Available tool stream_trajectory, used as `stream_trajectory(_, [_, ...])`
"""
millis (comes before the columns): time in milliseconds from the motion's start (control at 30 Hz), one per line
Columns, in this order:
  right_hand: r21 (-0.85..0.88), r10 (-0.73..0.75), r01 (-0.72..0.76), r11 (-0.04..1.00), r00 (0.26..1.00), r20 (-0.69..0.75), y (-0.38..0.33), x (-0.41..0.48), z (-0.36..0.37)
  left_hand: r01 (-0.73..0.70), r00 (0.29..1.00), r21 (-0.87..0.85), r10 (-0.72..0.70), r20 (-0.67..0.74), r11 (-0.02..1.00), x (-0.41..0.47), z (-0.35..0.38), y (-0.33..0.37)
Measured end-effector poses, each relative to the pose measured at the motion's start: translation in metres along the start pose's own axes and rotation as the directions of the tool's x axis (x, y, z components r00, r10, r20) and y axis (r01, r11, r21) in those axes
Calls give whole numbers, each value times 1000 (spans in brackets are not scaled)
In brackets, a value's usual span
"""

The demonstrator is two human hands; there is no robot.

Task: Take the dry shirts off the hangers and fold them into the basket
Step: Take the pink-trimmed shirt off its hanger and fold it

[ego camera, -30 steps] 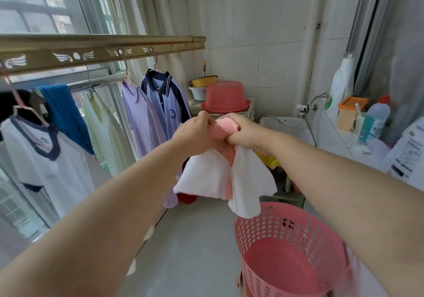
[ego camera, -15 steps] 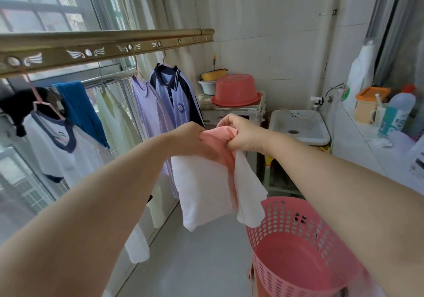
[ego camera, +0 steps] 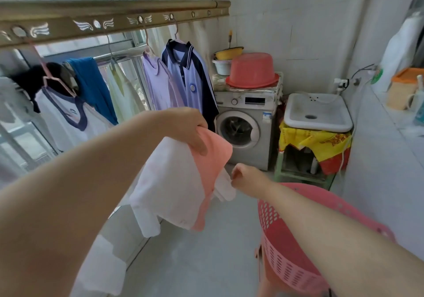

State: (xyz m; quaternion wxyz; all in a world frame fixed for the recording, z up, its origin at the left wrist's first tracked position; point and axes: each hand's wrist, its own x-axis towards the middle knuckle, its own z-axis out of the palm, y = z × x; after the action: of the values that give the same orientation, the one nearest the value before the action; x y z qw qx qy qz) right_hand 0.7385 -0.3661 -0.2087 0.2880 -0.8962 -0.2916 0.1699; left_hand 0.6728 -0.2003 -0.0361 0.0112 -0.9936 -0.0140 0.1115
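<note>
Long brass drying rail [ego camera: 114,19] up by window, dry stuff hanging off it: white shirt with navy collar [ego camera: 62,122], lilac shirt [ego camera: 158,85], blue polo [ego camera: 190,83]. Grey washing machine [ego camera: 243,131] in corner, red basin [ego camera: 252,69] upside down on top. Pink basket [ego camera: 286,251] low on right, under right forearm. White-and-pink shirt [ego camera: 174,182] dangles mid-air just left of basket, not in it. Left hand [ego camera: 185,129] grips its pink top edge, fingers curled over cloth. Right hand [ego camera: 243,177] curled up, right against white sleeve; can't tell if it's actually pinching it.

A red basin [ego camera: 252,71] sat upturned on the washing machine [ego camera: 243,131], beside a white sink [ego camera: 321,126] with yellow plastic [ego camera: 321,143] hanging below.
</note>
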Motion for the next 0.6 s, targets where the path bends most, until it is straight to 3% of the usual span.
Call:
stream_trajectory(133, [89,-131,124,988,989,76,-8,-2,6,-23,996,-79,29,82,997,-3,10,-9])
stream_trajectory(267, [-91,-152,151,984,988,-7,-31,3,28,-25,995,-108,36,95,994,-5,8,-10])
stream_trajectory(367, [-93,-177,170,981,981,-80,-24,11,31,22,993,5,-22,119,1000,-12,7,-20])
stream_trajectory(500, [-20,-98,101,995,988,122,-17,15,3,98,982,170,-123,143,981,-18,22,-39])
stream_trajectory(600, [16,-68,67,998,985,157,-15,19,-14,131,983,274,-160,85,953,-20,34,-49])
